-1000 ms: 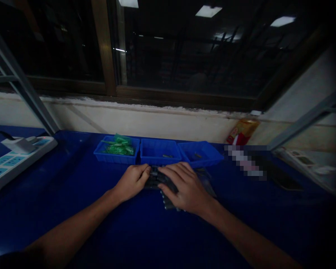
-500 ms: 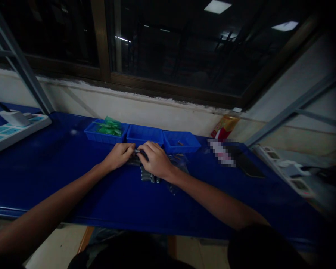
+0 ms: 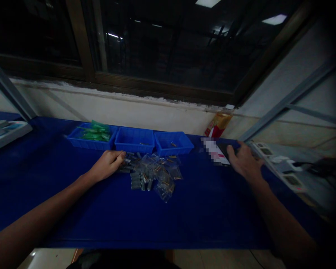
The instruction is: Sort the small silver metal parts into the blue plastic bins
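Cylinders (image 3: 135,181) lie by crinkled clear bags (image 3: 165,180), left hand (image 3: 108,164) pinched together, right hand (image 3: 245,161) spread at flat slab (image 3: 224,149).

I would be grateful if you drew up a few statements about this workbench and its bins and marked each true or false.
1. Green packets lie in the left bin. True.
2. Both hands are inside the bins. False: the left hand is beside the grey cylinders, the right hand at a dark flat object.
3. Clear bags lie on the blue table. True.
4. The red and gold packet is left of the bins. False: it is right of them.
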Demonstrator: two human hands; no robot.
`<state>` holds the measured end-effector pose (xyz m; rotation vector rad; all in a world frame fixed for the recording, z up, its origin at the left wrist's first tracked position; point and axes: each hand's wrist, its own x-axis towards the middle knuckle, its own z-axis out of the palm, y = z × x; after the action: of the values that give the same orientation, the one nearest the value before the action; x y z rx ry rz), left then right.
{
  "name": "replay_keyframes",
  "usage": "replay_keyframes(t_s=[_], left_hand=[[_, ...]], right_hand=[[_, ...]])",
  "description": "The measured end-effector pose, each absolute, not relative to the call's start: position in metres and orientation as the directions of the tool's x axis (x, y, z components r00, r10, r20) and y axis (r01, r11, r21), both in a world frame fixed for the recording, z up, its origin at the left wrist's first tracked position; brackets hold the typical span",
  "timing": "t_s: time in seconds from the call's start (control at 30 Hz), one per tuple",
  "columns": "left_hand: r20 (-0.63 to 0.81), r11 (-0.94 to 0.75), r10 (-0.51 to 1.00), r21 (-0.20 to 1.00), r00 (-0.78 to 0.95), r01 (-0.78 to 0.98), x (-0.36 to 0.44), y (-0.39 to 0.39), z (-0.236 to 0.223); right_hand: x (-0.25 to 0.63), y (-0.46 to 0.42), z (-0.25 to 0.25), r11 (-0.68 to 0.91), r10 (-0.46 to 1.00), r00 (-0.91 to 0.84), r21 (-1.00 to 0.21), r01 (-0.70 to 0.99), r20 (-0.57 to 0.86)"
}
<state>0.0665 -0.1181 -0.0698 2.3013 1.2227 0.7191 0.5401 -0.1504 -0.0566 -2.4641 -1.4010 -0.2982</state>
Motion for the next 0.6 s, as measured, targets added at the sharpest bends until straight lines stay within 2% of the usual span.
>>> replay_keyframes(t_s=[0.1,0.17,0.2,0.27,0.33,0.4,0.47,0.6], left_hand=[[0.261,-0.521,0.846,0.587,0.464,0.619,0.066,-0.119,-0.068],[0.286,-0.528,0.845,0.582,0.452,0.619,0.068,-0.120,-0.066],[0.302,-0.536,0.842,0.572,0.448,0.621,0.071,-0.121,-0.065],[0.329,-0.555,0.831,0.546,0.448,0.627,0.077,-0.123,-0.061],[0.348,-0.568,0.822,0.540,0.450,0.621,0.085,-0.125,-0.057],[0.359,-0.573,0.819,0.553,0.448,0.604,0.091,-0.127,-0.054],[0.369,-0.574,0.818,0.567,0.441,0.591,0.094,-0.129,-0.054],[0.349,-0.536,0.843,0.617,0.409,0.577,0.092,-0.133,-0.060]], right_hand=[[0.527,-0.144,-0.053,-0.446,0.812,0.469,-0.151,0.882,0.347],[0.500,-0.145,-0.048,-0.352,0.806,0.381,-0.150,0.924,0.454],[0.480,-0.147,-0.045,-0.253,0.805,0.284,-0.132,0.958,0.520],[0.432,-0.152,-0.041,0.050,0.797,-0.001,-0.066,0.997,0.604],[0.378,-0.158,-0.040,0.395,0.735,-0.308,-0.013,0.918,0.604],[0.329,-0.160,-0.042,0.633,0.635,-0.510,-0.012,0.774,0.581],[0.291,-0.156,-0.046,0.741,0.568,-0.595,-0.039,0.670,0.569],[0.259,-0.141,-0.055,0.782,0.546,-0.619,-0.077,0.618,0.565]])
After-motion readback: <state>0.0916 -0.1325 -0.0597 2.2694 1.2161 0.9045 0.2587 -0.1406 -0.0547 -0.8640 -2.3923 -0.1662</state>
